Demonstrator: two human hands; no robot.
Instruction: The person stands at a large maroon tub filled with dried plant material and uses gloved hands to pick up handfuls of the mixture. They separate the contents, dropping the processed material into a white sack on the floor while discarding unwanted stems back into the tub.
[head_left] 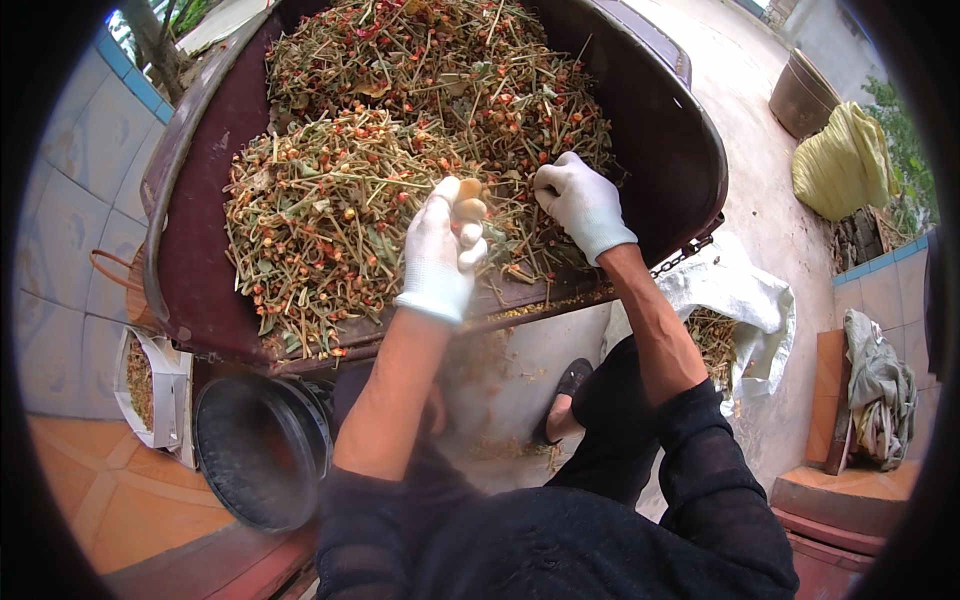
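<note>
Both my hands wear white knitted gloves. My left hand [445,245] is raised over the front of a heap of dry stems [330,190] mixed with small red and orange fruits and some leaves. Its fingers are curled in, and a tan patch shows at the fingertips; whether something is pinched there I cannot make out. At the heap's right side, my right hand [585,205] is closed with its fingertips together against the stems. What lies between them is hidden. The heap fills much of a dark maroon cart bed [660,130] with raised sides.
A black bucket [255,455] and a white carton [165,395] stand at lower left. A white sack [765,310] with stems inside lies right of the cart, by a chain [683,257]. Farther right are a brown tub [803,95], a yellow sack [845,160] and grey cloth [880,385].
</note>
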